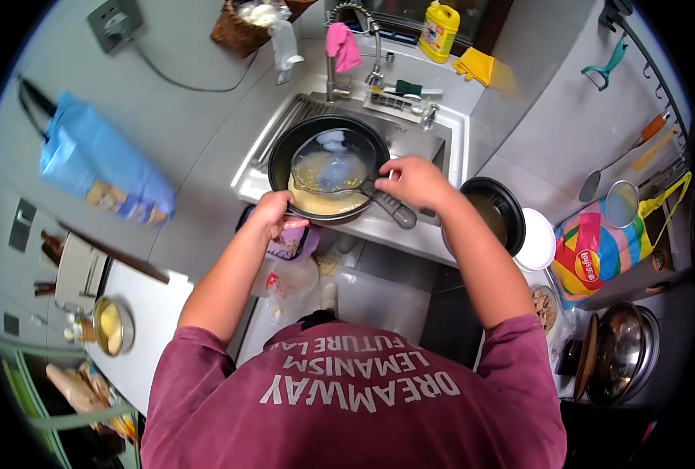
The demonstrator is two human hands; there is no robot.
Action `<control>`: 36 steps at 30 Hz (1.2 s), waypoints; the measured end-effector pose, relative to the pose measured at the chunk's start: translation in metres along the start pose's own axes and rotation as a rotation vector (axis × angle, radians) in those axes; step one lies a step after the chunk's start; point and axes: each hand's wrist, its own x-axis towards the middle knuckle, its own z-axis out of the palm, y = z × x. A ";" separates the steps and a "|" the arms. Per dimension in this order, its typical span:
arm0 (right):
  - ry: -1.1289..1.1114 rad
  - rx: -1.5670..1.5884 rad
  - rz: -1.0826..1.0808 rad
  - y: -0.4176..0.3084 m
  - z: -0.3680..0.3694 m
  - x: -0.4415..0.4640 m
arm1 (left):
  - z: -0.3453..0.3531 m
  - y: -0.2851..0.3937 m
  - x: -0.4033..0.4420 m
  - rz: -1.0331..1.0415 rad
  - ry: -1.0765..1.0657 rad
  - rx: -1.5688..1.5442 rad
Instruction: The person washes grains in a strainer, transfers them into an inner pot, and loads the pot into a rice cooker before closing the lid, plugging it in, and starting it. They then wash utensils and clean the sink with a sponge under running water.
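A large black round pan (279, 148) is held over the front of the sink. Inside it is a smaller round vessel (316, 168) with cloudy water and yellow bits; I cannot tell if it is a strainer or a small pan. Its thick grey handle (395, 209) sticks out over the rim, towards the lower right. Pale yellow liquid (328, 205) shows beneath it. My left hand (272, 216) grips the near left rim of the black pan. With fingers pinched together, my right hand (411, 181) is at the right rim, close to the handle's base; what they hold is hidden.
Behind the pan are a steel sink (410, 141) and faucet (332, 74) with a pink cloth (343, 47). A black pot (512, 215) and white bowl (537, 241) stand on the right. At left are a blue bag (101, 160) and a steel bowl (125, 332) of yellow pieces.
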 end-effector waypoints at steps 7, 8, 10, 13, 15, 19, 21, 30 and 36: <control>0.175 0.129 0.121 0.065 -0.020 0.099 | 0.007 0.041 0.112 -0.090 -0.044 -0.064; 0.197 0.126 0.125 0.075 -0.015 0.110 | 0.007 0.040 0.128 -0.100 -0.031 -0.083; 0.257 0.125 0.125 0.105 -0.001 0.135 | 0.011 0.040 0.150 -0.078 0.017 -0.070; 0.289 0.188 0.166 0.161 0.014 0.167 | 0.009 0.043 0.179 -0.127 0.007 -0.074; 0.278 0.151 0.178 0.185 0.006 0.190 | 0.010 0.046 0.196 -0.166 0.024 -0.090; 0.215 0.191 0.158 0.208 -0.009 0.236 | 0.015 0.042 0.224 -0.199 0.059 -0.100; 0.223 0.155 0.092 0.218 -0.018 0.267 | 0.020 0.044 0.232 -0.194 0.063 -0.132; 0.081 0.023 -0.365 0.282 -0.006 0.427 | 0.044 0.042 0.260 -0.186 0.197 -0.071; -0.145 -0.124 -0.470 0.267 0.027 0.504 | 0.054 0.036 0.284 -0.175 0.260 -0.174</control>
